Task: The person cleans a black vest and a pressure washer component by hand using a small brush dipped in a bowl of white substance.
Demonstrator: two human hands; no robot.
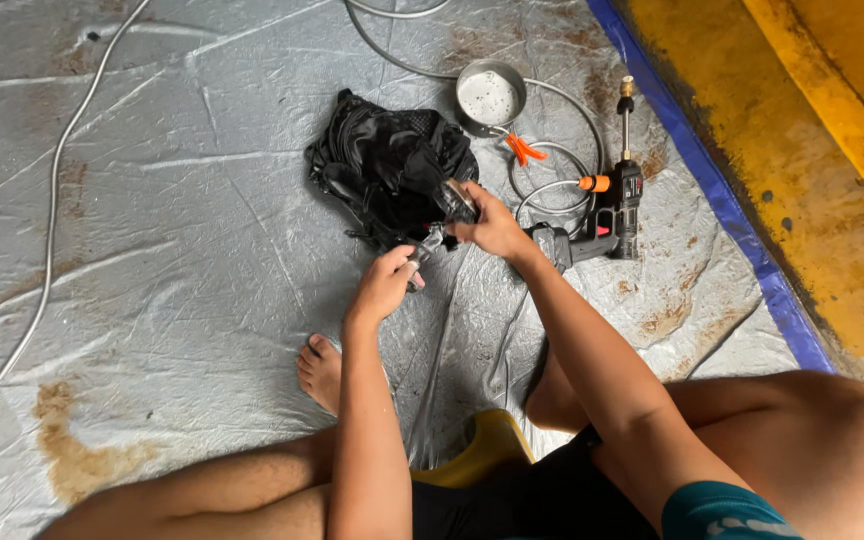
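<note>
Grey plastic tarp (pixel 182 250) covers the ground, wrinkled, rust-brown stains near its lower left corner and along its right edge; blue border strip (pixel 712 170) runs down the right edge, yellow painted surface (pixel 812 150) beyond it. Person sits at the tarp's bottom edge, bare foot (pixel 320 372) on the tarp, yellow stool (pixel 477 450) under them. Thin grey hose (pixel 52 200) runs down the left side of the tarp and loops again near the top right. Black backpack (pixel 387 165) lies crumpled at upper middle of the tarp. Black spray gun (pixel 612 215) with orange fittings and brass-tipped lance lies just right of the backpack, near the right edge, hose coil around it. Small round metal bowl (pixel 490 96) near the top edge, orange clip-like thing (pixel 524 150) just below it. Right hand (pixel 492 228) closed on a strap and dark buckle piece at the backpack's lower right edge. Left hand (pixel 384 285) pinched narrow on a small grey strap end (pixel 424 250) just below the backpack; what exactly sits in the fingers is too small to tell. Hands near each other, not touching.
</note>
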